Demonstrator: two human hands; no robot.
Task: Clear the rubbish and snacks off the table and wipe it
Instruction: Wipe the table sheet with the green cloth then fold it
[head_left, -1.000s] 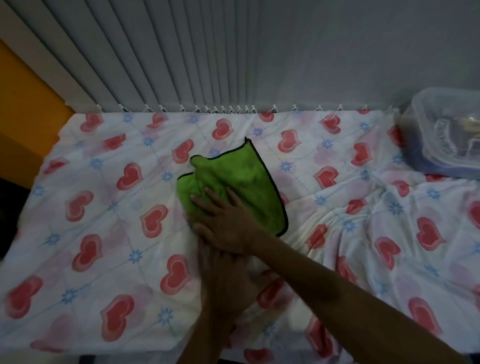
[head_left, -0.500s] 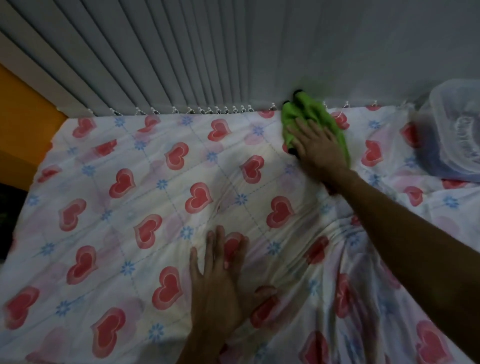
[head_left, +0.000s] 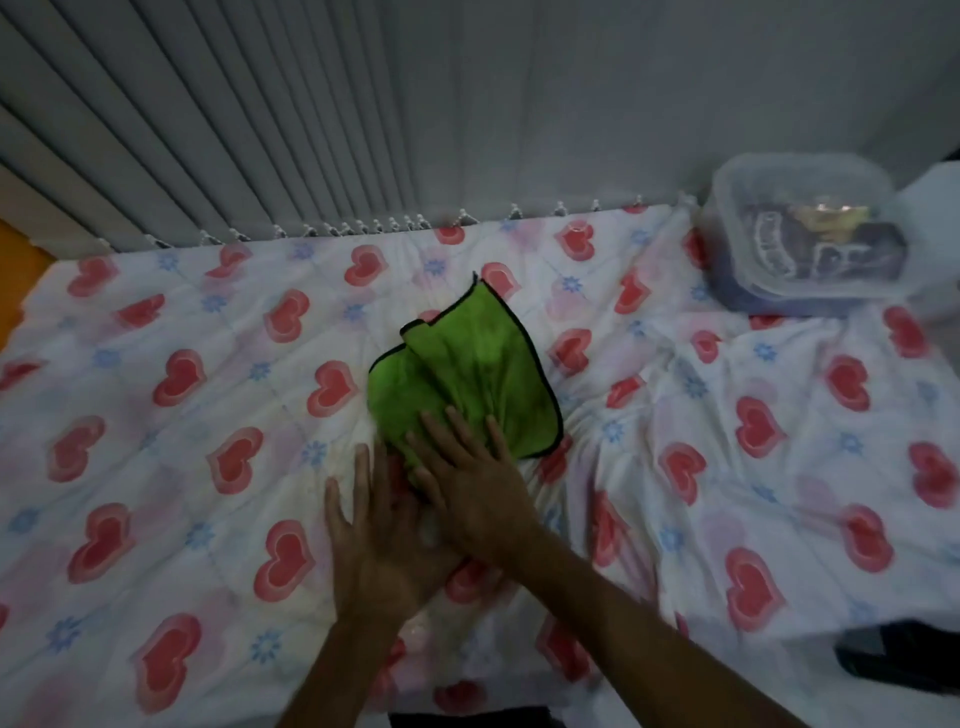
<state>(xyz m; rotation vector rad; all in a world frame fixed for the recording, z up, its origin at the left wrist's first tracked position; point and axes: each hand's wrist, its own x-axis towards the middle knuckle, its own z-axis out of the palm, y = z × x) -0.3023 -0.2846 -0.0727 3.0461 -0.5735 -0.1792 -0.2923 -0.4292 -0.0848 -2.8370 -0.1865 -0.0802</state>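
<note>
I'm wiping — right hand (head_left: 470, 488), fingers spread, pressing the green black-edged microfibre cloth (head_left: 467, 374) mid-table on the heart-print tablecloth (head_left: 182, 415), left hand (head_left: 374, 540) splayed flat pinning it — next stroke needs uncovered areas.

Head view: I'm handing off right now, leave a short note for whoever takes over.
Right hand: flat on the green cloth, pressing it mid-table.
Left hand: flat on the heart-print tablecloth, holding it down beside the cloth.
Lidded plastic container: far right corner, dark packets inside.
Done: no loose rubbish or snacks visible.
Left: finish wiping; tablecloth is wrinkled on the right.
</note>
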